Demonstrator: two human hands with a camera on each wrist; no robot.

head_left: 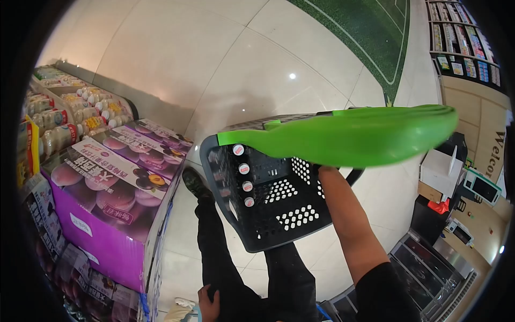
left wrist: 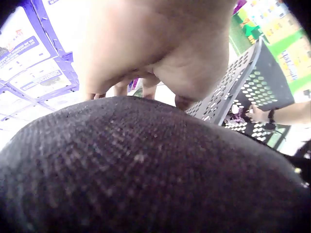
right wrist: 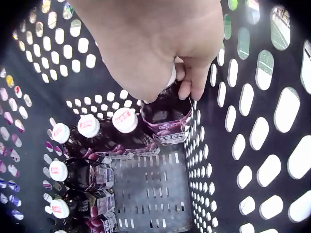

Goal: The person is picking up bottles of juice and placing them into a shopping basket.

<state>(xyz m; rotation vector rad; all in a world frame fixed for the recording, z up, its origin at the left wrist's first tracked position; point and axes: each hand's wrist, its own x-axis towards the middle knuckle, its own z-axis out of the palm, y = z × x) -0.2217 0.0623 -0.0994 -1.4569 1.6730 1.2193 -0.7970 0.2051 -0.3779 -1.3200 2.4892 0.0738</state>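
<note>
My right hand (right wrist: 165, 43) reaches down into a black shopping basket (head_left: 252, 236) and grips a bottle of dark purple drink (right wrist: 167, 109) near its white cap. That bottle stands in the corner, at the end of a row of matching bottles (right wrist: 125, 120). More of them line the adjoining wall, their white caps (head_left: 244, 169) showing in the head view. There, the basket's green handle (head_left: 375, 137) hides most of the right hand. My left hand (head_left: 209, 303) is low by the black trouser leg, its fingers (left wrist: 149, 88) loosely bent against dark fabric (left wrist: 146, 160), holding nothing.
Purple drink cartons (head_left: 107, 225) are stacked at the left, beside a display of pale bottles (head_left: 88, 110). A green mat (head_left: 370, 32) lies on the tiled floor ahead. To the right are a counter with devices (head_left: 480, 188) and shelves of small packs (head_left: 456, 32).
</note>
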